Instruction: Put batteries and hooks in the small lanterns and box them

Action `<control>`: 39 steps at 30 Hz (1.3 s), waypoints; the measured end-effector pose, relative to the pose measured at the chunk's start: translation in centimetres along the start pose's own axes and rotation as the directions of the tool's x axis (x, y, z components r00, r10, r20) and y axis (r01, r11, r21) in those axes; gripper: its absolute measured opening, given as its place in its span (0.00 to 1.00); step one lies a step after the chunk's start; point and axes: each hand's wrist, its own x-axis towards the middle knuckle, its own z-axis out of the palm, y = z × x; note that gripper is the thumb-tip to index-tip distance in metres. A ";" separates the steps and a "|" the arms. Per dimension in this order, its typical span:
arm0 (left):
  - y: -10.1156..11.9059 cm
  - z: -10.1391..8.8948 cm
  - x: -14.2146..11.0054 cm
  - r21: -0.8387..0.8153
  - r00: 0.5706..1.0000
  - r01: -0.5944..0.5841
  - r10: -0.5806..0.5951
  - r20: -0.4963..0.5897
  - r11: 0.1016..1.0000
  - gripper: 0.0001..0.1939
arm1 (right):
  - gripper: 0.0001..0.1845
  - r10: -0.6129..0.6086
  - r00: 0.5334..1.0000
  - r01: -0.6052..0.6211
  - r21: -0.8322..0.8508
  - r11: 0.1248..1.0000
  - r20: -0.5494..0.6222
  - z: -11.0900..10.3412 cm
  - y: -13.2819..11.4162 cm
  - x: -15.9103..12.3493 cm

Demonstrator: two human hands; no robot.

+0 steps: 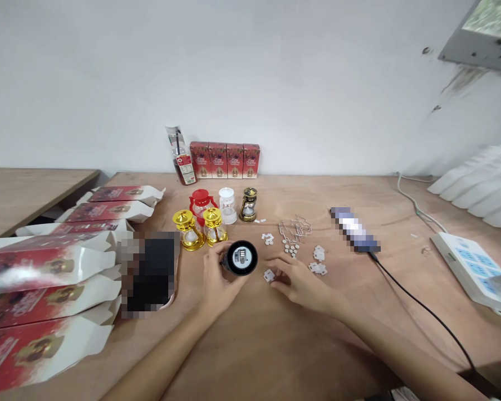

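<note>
A pale wall (275,83) rises behind a broad wooden table (300,345), where a person works with two bare hands. Red printed cartons (45,267), their pale flaps open, crowd the left side; white folded pieces (476,181) line the far right, beyond a white power strip (467,273). The left hand (217,281) is wrapped around a black round case (239,258), held near the table's middle, its open end showing a white disc (241,257) with metal parts. The right hand (296,281), just to the right of the case, curves over the table, thumb and fingers slightly apart; whether they touch the white tab (269,275) at their tips cannot be told. A blurred dark object (152,273) lies left of the left hand, and a blurred phone (354,228) with a black cable (426,309) lies to the right. Against the wall, a bottle (184,164) tilts beside four upright red boxes (225,160). Nearer stand two gold lanterns (185,221), a red lantern (200,200), a white lantern (227,204) and a black-and-gold lantern (249,205). Beyond the right hand lie tangled thin wires (294,229), white clips (318,267) and small round discs (291,249).
</note>
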 end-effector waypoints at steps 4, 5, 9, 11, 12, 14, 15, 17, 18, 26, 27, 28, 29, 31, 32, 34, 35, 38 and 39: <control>0.1 -0.1 0.1 0.028 1.000 -0.030 0.030 0.001 0.999 0.23 | 0.07 -0.099 0.995 0.096 -0.127 0.987 -0.019 0.4 0.7 0.3; 0.2 -0.1 0.1 0.037 0.999 -0.041 0.041 0.002 0.999 0.23 | 0.06 -0.127 0.990 0.117 -0.144 0.983 -0.059 0.5 0.7 0.3; 0.5 -0.2 0.3 0.063 0.996 -0.093 0.092 0.021 0.994 0.22 | 0.05 -0.199 0.880 0.190 -0.066 0.980 -0.431 -0.2 -0.8 0.4; 0.6 -0.2 0.3 0.064 0.994 -0.110 0.108 0.035 0.992 0.22 | 0.03 -0.221 0.775 0.238 -0.051 0.970 -0.592 -1.0 -2.2 0.5; 0.6 -0.3 0.3 0.062 0.993 -0.114 0.111 0.039 0.992 0.21 | 0.03 -0.250 0.737 0.269 -0.067 0.961 -0.628 -1.3 -2.9 0.7; 0.6 -0.3 0.3 0.053 0.992 -0.118 0.115 0.046 0.992 0.22 | 0.04 -0.356 0.690 0.355 -0.134 0.925 -0.630 -1.6 -4.1 1.2; 0.6 -0.3 0.3 0.043 0.991 -0.123 0.120 0.051 0.992 0.22 | 0.04 -0.418 0.675 0.397 -0.178 0.900 -0.609 -1.6 -4.6 1.5; 0.5 -0.3 0.3 0.026 0.989 -0.138 0.136 0.054 0.990 0.22 | 0.05 -0.519 0.659 0.451 -0.266 0.852 -0.544 -1.3 -5.1 2.1; 0.5 -0.2 0.3 0.022 0.988 -0.145 0.143 0.053 0.989 0.22 | 0.06 -0.545 0.661 0.455 -0.302 0.838 -0.516 -1.0 -5.1 2.3; 0.8 -0.2 0.2 0.000 0.981 -0.187 0.187 0.061 0.982 0.21 | 0.13 -0.601 0.664 0.427 -0.434 0.793 -0.445 0.4 -4.8 2.8; 0.8 -0.2 0.2 -0.002 0.979 -0.192 0.192 0.061 0.981 0.22 | 0.13 -0.599 0.667 0.434 -0.422 0.796 -0.444 0.3 -4.9 2.8; 0.8 -0.3 0.2 -0.002 0.978 -0.199 0.199 0.061 0.980 0.22 | 0.14 -0.593 0.669 0.440 -0.405 0.801 -0.448 0.2 -5.0 2.8; 0.8 -0.3 0.1 -0.002 0.976 -0.207 0.207 0.060 0.978 0.22 | 0.14 -0.589 0.670 0.445 -0.392 0.806 -0.451 0.1 -5.0 2.8; 0.8 -0.4 0.1 -0.003 0.973 -0.220 0.220 0.064 0.975 0.21 | 0.12 -0.587 0.674 0.437 -0.400 0.806 -0.448 0.1 -5.2 2.7; 0.7 -0.4 0.1 -0.010 0.972 -0.225 0.225 0.064 0.974 0.20 | 0.10 -0.589 0.677 0.422 -0.423 0.802 -0.441 0.1 -5.2 2.6; 0.7 -0.5 0.2 -0.026 0.971 -0.229 0.231 0.062 0.973 0.19 | 0.10 -0.597 0.673 0.382 -0.485 0.786 -0.437 0.2 -5.0 2.2; 0.7 -0.6 0.2 -0.023 0.971 -0.230 0.231 0.062 0.973 0.19 | 0.12 -0.600 0.671 0.364 -0.512 0.778 -0.435 0.3 -4.9 2.0; 0.6 -0.6 0.1 0.042 0.971 -0.231 0.227 0.079 0.972 0.19 | 0.15 -0.590 0.684 0.338 -0.530 0.778 -0.429 0.6 -4.5 1.5; 0.6 -0.6 0.1 0.075 0.970 -0.231 0.224 0.090 0.970 0.19 | 0.16 -0.574 0.697 0.333 -0.515 0.790 -0.430 0.6 -4.4 1.4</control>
